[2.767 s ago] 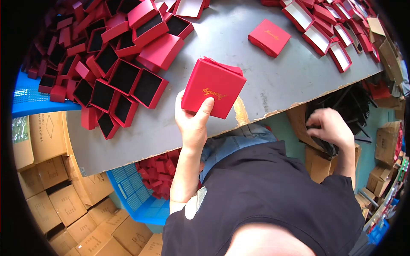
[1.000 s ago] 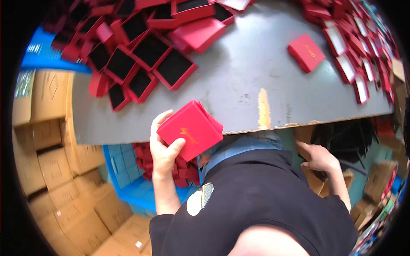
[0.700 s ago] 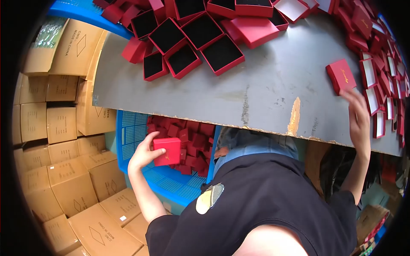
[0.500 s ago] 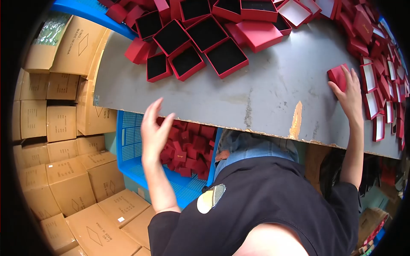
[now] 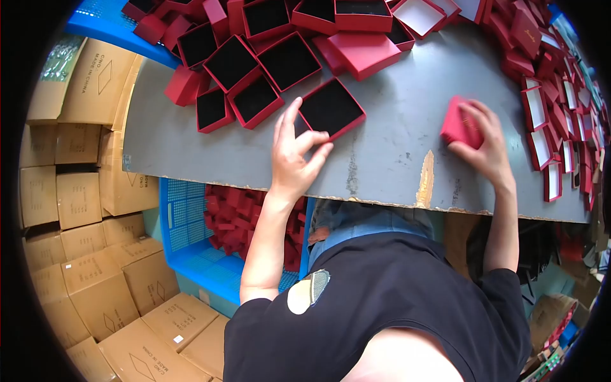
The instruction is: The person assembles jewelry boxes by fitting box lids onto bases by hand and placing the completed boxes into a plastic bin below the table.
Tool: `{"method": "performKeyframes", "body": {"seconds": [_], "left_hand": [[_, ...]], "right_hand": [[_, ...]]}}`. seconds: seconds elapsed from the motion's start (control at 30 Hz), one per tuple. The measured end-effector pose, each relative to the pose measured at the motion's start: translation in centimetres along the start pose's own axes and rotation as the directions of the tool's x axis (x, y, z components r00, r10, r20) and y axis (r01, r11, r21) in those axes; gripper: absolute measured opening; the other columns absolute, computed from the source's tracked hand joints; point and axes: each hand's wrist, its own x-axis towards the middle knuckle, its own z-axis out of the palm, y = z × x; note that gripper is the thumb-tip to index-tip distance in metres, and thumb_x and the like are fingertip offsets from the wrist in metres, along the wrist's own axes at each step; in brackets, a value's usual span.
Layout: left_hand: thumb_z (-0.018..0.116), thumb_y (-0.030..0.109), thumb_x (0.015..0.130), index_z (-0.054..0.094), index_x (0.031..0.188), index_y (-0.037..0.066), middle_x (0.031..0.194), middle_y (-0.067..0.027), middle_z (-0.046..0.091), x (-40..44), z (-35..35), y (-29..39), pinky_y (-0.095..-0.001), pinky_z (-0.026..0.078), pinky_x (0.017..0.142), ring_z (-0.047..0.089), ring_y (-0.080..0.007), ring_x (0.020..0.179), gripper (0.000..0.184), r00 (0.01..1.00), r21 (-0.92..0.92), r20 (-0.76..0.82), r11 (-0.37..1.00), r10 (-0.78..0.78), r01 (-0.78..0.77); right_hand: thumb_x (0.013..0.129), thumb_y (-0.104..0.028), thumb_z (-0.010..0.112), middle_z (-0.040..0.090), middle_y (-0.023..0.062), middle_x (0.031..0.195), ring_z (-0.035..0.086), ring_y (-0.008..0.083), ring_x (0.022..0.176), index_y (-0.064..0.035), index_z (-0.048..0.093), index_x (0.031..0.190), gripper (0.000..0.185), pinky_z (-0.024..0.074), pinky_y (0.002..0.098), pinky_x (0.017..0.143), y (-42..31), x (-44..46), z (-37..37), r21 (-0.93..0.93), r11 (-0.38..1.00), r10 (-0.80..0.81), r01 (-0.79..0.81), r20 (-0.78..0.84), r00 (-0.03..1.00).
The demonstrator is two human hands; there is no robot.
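Gray counter, cartons left.
Right hand: grip clamped on red box. Left hand: grip apart, at black-lined box (counter's near edge ragged).

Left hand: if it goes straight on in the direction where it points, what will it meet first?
Most likely the open red box with black lining, right at the fingertips of the left hand; whether they already touch is unclear.

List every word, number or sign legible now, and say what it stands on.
"C/NO. MADE IN CHINA": upper-left carton.
"MADE IN CHINA": bottom carton.
Outlined diamond: both cartons.
Gold lettering: red box under the right hand, too blurred and covered to read.
Other cartons' print: too small to read.
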Motion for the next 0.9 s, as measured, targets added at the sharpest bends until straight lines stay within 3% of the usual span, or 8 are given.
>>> {"method": "performKeyframes", "body": {"seconds": [0.07,0.17,0.27,0.3,0.37,0.47,0.7,0.9], "left_hand": [[0.084,0.005,0.068,0.075,0.079,0.007,0.156,-0.0283,0.037,-0.8,0.3,0.3,-0.0409,0.039,0.112,0.046,-0.0353,0.141,0.014,0.993,-0.243,0.099,0.967,-0.057,0.08],[0.086,0.008,0.066,0.075,0.085,0.007,0.153,-0.0267,0.042,-0.8,1.0,0.4,-0.0411,0.038,0.112,0.046,-0.0359,0.141,0.023,0.984,-0.362,0.175,0.931,0.031,0.035],[0.09,0.012,0.06,0.071,0.107,0.01,0.145,-0.0226,0.046,0.4,1.1,1.7,-0.0448,0.038,0.113,0.045,-0.0394,0.137,0.051,0.958,-0.367,0.284,0.926,0.024,0.086],[0.092,0.013,0.056,0.054,0.139,0.011,0.139,-0.0194,0.047,0.5,1.7,1.8,-0.0454,0.041,0.111,0.047,-0.0387,0.133,0.091,0.97,-0.396,0.233,0.918,0.075,0.024],[0.093,0.012,0.055,0.035,0.153,0.01,0.144,-0.0205,0.044,-0.5,3.5,2.1,-0.0453,0.042,0.112,0.046,-0.0381,0.135,0.114,0.969,-0.587,0.223,0.778,-0.11,0.224],[0.092,0.013,0.056,0.025,0.158,0.01,0.149,-0.0212,0.04,-0.4,3.3,2.6,-0.0448,0.042,0.113,0.045,-0.0381,0.137,0.122,0.957,-0.594,0.246,0.756,-0.153,0.274],[0.091,0.018,0.06,0.03,0.155,0.004,0.156,-0.0226,0.035,0.6,2.6,3.0,-0.0472,0.033,0.118,0.033,-0.0404,0.146,0.115,0.957,-0.185,0.265,0.98,0.118,-0.07],[0.089,0.019,0.06,0.036,0.152,0.003,0.147,-0.0229,0.043,-0.4,-1.4,3.2,-0.0444,0.037,0.114,0.042,-0.041,0.138,0.107,0.938,-0.141,0.346,0.987,-0.02,0.073]], "right_hand": [[0.065,-0.032,0.09,0.053,0.0164,0.141,0.05,0.0353,0.131,-0.0119,0.06,0.136,0.079,0.042,0.0463,0.11,-2.9,0.6,0.6,0.214,0.972,-0.122,0.099,0.098,0.988],[0.064,-0.033,0.091,0.052,0.0159,0.142,0.05,0.0358,0.132,-0.012,0.06,0.136,0.082,0.0426,0.0464,0.11,-5.7,2.1,2.6,0.465,0.873,-0.236,0.147,0.138,0.962],[0.064,-0.035,0.091,0.051,0.0176,0.143,0.051,0.0369,0.131,-0.012,0.059,0.136,0.082,0.043,0.0471,0.109,-8.1,3.7,4.9,0.551,0.802,-0.345,0.23,0.112,0.932],[0.064,-0.035,0.091,0.05,0.0183,0.143,0.05,0.0375,0.131,-0.012,0.059,0.135,0.081,0.0432,0.0474,0.109,-8.9,4.0,5.5,0.55,0.788,-0.388,0.277,0.093,0.917],[0.064,-0.038,0.091,0.05,0.0193,0.142,0.05,0.0407,0.129,-0.013,0.062,0.131,0.077,0.042,0.0498,0.109,-9.8,4.4,6.1,0.465,0.805,-0.455,0.369,0.083,0.887],[0.065,-0.039,0.089,0.05,0.0203,0.142,0.05,0.0406,0.129,-0.0144,0.064,0.129,0.074,0.0384,0.0526,0.111,-10.7,4.5,6.2,0.357,0.802,-0.535,0.479,0.071,0.842],[0.071,-0.05,0.082,0.043,0.0211,0.149,0.041,0.0407,0.139,-0.0189,0.059,0.139,0.078,0.027,0.0612,0.117,-10.2,3.4,7.2,0.201,0.834,-0.548,0.514,0.184,0.816],[0.09,-0.052,0.064,0.043,0.0193,0.151,0.038,0.0388,0.143,-0.0105,0.056,0.137,0.063,0.0229,0.0565,0.12,-8.0,5.3,6.0,0.519,0.764,-0.502,0.383,0.106,0.858]]}}
